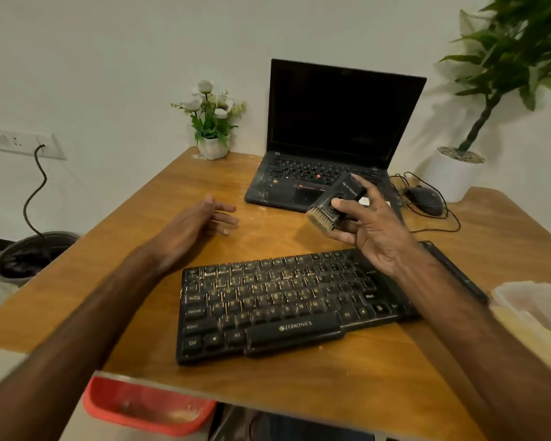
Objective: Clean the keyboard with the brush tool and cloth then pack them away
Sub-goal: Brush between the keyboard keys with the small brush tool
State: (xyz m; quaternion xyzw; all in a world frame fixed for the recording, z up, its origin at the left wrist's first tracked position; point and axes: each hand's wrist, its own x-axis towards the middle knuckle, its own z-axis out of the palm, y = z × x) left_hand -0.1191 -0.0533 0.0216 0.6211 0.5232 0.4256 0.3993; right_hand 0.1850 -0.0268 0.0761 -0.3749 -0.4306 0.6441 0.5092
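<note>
A dusty black keyboard [287, 303] lies on the wooden table [347, 386], near its front edge. My right hand [368, 224] holds the black brush tool [333, 203] in the air above the keyboard's far right side, thumb on its body, tan bristles pointing down-left. My left hand [201, 222] hovers over the table beyond the keyboard's left end, fingers relaxed and holding nothing. A pale cloth [535, 316] lies at the table's right edge.
An open black laptop [331, 144] stands behind the keyboard, with a wired mouse [425, 200] and cable to its right. A small flower pot [212, 146] sits at the back. A large potted plant [455, 173] stands at right. A red bin [147, 405] and a dark bin [32, 256] are on the floor.
</note>
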